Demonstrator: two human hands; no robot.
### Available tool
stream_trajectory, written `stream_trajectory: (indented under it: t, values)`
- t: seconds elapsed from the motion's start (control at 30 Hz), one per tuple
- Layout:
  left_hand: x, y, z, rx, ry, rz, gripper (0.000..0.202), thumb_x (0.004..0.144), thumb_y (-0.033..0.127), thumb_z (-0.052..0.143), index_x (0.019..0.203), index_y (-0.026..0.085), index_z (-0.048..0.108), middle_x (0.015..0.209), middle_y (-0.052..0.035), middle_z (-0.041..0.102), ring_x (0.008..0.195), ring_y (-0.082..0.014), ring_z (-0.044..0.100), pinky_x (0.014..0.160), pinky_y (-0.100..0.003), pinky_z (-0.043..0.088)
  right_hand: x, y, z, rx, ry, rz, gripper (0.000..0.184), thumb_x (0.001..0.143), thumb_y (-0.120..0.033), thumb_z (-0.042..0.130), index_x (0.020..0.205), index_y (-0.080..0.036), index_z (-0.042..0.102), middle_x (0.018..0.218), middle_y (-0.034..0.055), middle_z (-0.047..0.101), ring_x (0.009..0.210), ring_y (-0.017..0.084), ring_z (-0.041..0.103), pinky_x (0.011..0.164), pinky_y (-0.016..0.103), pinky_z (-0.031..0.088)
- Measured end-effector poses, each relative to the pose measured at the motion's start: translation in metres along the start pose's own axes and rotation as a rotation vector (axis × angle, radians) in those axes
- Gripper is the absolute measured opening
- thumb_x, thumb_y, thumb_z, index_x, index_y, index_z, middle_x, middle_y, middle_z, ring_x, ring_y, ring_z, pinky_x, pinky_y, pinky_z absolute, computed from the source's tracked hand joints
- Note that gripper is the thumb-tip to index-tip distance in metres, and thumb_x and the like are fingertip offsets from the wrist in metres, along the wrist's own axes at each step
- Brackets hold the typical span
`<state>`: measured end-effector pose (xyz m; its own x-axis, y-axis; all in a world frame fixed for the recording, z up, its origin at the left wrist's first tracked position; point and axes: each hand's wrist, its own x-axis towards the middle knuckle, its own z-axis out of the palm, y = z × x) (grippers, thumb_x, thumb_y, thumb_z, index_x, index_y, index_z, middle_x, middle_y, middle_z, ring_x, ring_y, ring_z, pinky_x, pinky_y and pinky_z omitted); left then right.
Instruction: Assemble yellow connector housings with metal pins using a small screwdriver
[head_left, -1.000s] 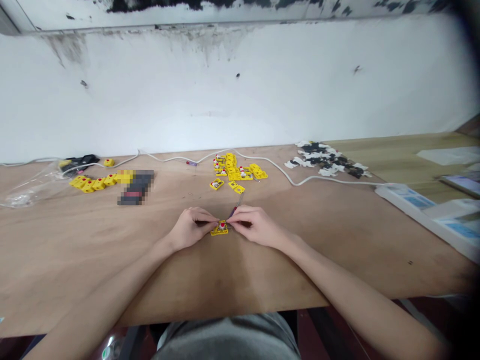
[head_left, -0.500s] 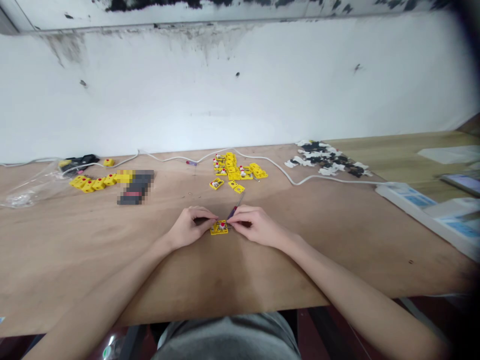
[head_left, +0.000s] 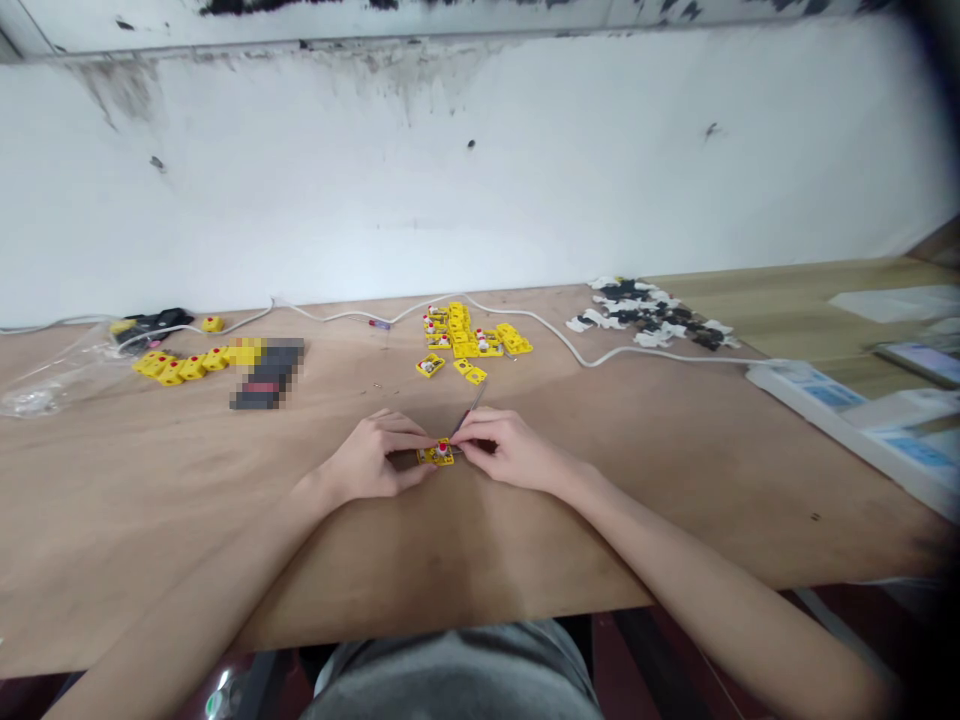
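A small yellow board with a red button (head_left: pixel 436 456) lies on the wooden table (head_left: pixel 150 480) between my hands, partly hidden by my fingers. My left hand (head_left: pixel 367 458) presses its fingertips against the board's left side. My right hand (head_left: pixel 506 445) touches its right side and grips a slim screwdriver (head_left: pixel 469 410), whose thin metal shaft slants up and away from the fingers. The screwdriver's tip is hidden or too small to tell.
Yellow modules (head_left: pixel 465 335) lie heaped beyond my hands. Further left are a row of yellow blocks (head_left: pixel 180 364), a blurred dark object (head_left: pixel 266 373) and a plastic bag (head_left: pixel 52 392). A white cable (head_left: pixel 525 320) runs along the wall; black-and-white pieces (head_left: pixel 652 315) lie right.
My hands have closed in on the board, with more of it now covered by my fingers. The screwdriver leans further over. The whole view has shifted slightly.
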<state>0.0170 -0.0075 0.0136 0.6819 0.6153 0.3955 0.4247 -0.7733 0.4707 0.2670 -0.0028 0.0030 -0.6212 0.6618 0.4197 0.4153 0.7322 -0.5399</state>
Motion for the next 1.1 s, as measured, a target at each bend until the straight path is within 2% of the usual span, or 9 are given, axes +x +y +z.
stream_trajectory:
  t: [0.3, 0.4, 0.53, 0.63, 0.77, 0.87, 0.97, 1.03, 1.1]
  values:
    - [0.002, 0.001, 0.002, 0.077, -0.043, 0.061, 0.025, 0.090, 0.030, 0.063, 0.111, 0.024, 0.073, 0.098, -0.0068, 0.074, 0.092, -0.0198, 0.067, 0.088, -0.033, 0.049, 0.003, -0.004, -0.007, -0.086, -0.064, -0.032, 0.030, 0.085, -0.001, 0.056, 0.097, -0.020, 0.076, 0.090, 0.0068, 0.072, 0.083, 0.020, 0.065, 0.077, 0.032, 0.051]
    - [0.002, 0.001, 0.003, 0.098, -0.064, 0.068, 0.025, 0.090, 0.031, 0.062, 0.111, 0.023, 0.072, 0.098, -0.0073, 0.074, 0.092, -0.0205, 0.067, 0.088, -0.034, 0.049, 0.004, -0.004, -0.009, -0.096, -0.082, -0.052, 0.028, 0.086, -0.003, 0.058, 0.097, -0.021, 0.076, 0.091, 0.0067, 0.071, 0.084, 0.020, 0.065, 0.078, 0.033, 0.051]
    - [0.001, -0.001, 0.003, 0.050, -0.054, 0.037, 0.026, 0.088, 0.029, 0.063, 0.112, 0.023, 0.071, 0.103, -0.0071, 0.073, 0.094, -0.0207, 0.067, 0.089, -0.035, 0.049, 0.005, 0.000, -0.013, -0.034, 0.017, -0.024, 0.030, 0.090, -0.007, 0.055, 0.109, -0.022, 0.073, 0.098, 0.0068, 0.070, 0.091, 0.020, 0.064, 0.084, 0.035, 0.051]
    - [-0.001, -0.002, 0.003, 0.019, -0.046, 0.001, 0.035, 0.086, 0.029, 0.066, 0.120, 0.023, 0.067, 0.105, -0.0060, 0.073, 0.093, -0.0205, 0.068, 0.089, -0.035, 0.049, 0.005, 0.003, -0.019, -0.048, 0.062, -0.003, 0.034, 0.089, -0.006, 0.054, 0.113, -0.023, 0.070, 0.101, 0.0070, 0.069, 0.097, 0.022, 0.063, 0.088, 0.037, 0.051]
    - [-0.007, -0.004, -0.001, 0.029, -0.031, -0.032, 0.048, 0.083, 0.029, 0.069, 0.130, 0.023, 0.060, 0.110, -0.0062, 0.073, 0.098, -0.0220, 0.068, 0.092, -0.037, 0.048, 0.001, 0.005, -0.029, -0.165, 0.053, 0.099, 0.026, 0.087, -0.019, 0.065, 0.112, -0.023, 0.067, 0.109, 0.0089, 0.066, 0.102, 0.026, 0.062, 0.091, 0.040, 0.050]
    - [-0.011, -0.006, -0.006, 0.030, -0.043, -0.035, 0.051, 0.083, 0.031, 0.069, 0.132, 0.023, 0.058, 0.113, -0.0072, 0.072, 0.102, -0.0230, 0.067, 0.094, -0.038, 0.048, -0.005, 0.009, -0.034, -0.230, 0.003, 0.222, 0.037, 0.083, -0.027, 0.073, 0.118, -0.024, 0.062, 0.114, 0.0092, 0.063, 0.099, 0.026, 0.063, 0.086, 0.039, 0.051]
    - [-0.014, -0.012, -0.012, 0.038, -0.059, -0.041, 0.057, 0.079, 0.035, 0.074, 0.132, 0.023, 0.058, 0.118, -0.0085, 0.070, 0.109, -0.0248, 0.064, 0.099, -0.040, 0.048, -0.009, 0.015, -0.035, -0.179, -0.045, 0.275, 0.040, 0.084, -0.026, 0.072, 0.123, -0.025, 0.060, 0.108, 0.0073, 0.064, 0.093, 0.023, 0.063, 0.079, 0.035, 0.051]
    - [-0.016, -0.018, -0.016, 0.052, -0.062, -0.047, 0.053, 0.077, 0.038, 0.076, 0.126, 0.023, 0.063, 0.122, -0.0093, 0.067, 0.114, -0.0262, 0.061, 0.103, -0.041, 0.046, -0.010, 0.016, -0.034, -0.104, -0.052, 0.289, 0.046, 0.083, -0.025, 0.074, 0.126, -0.024, 0.058, 0.109, 0.0074, 0.063, 0.091, 0.022, 0.063, 0.078, 0.034, 0.052]
    - [-0.018, -0.023, -0.018, 0.063, -0.065, -0.057, 0.040, 0.079, 0.040, 0.075, 0.116, 0.024, 0.069, 0.124, -0.0090, 0.065, 0.116, -0.0263, 0.060, 0.104, -0.042, 0.045, -0.009, 0.014, -0.034, -0.032, -0.057, 0.303, 0.055, 0.079, -0.024, 0.078, 0.129, -0.025, 0.056, 0.115, 0.0081, 0.060, 0.089, 0.020, 0.062, 0.077, 0.033, 0.053]
